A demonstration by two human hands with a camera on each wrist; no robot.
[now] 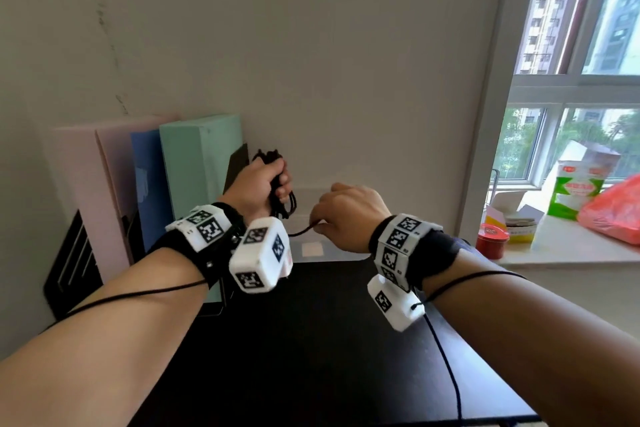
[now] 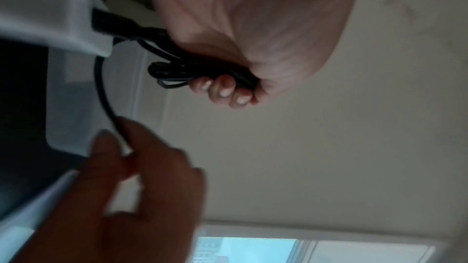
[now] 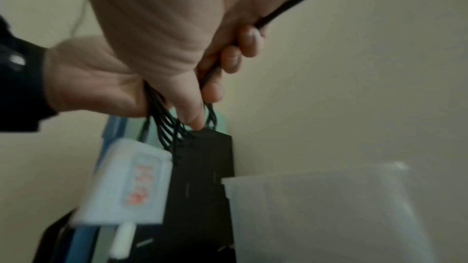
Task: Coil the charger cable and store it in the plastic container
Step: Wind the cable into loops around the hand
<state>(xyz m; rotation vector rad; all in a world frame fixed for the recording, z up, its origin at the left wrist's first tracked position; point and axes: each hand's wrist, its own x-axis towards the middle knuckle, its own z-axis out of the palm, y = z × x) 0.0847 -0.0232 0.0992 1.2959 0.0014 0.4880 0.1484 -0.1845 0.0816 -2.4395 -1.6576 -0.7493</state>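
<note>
My left hand [image 1: 263, 184] is raised above the black table and grips a bundle of black charger cable [image 1: 284, 208] loops; in the left wrist view its fingers [image 2: 222, 89] curl round the bundle [image 2: 197, 69]. One strand [image 1: 300, 231] runs from the bundle to my right hand [image 1: 346, 215], which pinches it between thumb and fingers [image 2: 126, 159]. In the right wrist view the loops [image 3: 167, 125] hang below the left hand [image 3: 88, 79]. The translucent plastic container [image 1: 311, 250] stands against the wall behind both hands [image 3: 329, 207]. Its inside is hidden.
Pink and blue folders [image 1: 114, 191] and a teal box [image 1: 197, 163] stand in a black rack [image 1: 69, 263] at the left against the wall. The black table [image 1: 329, 340] lies below my arms. The windowsill [image 1: 571, 246] at the right holds cartons, a red tin and an orange bag.
</note>
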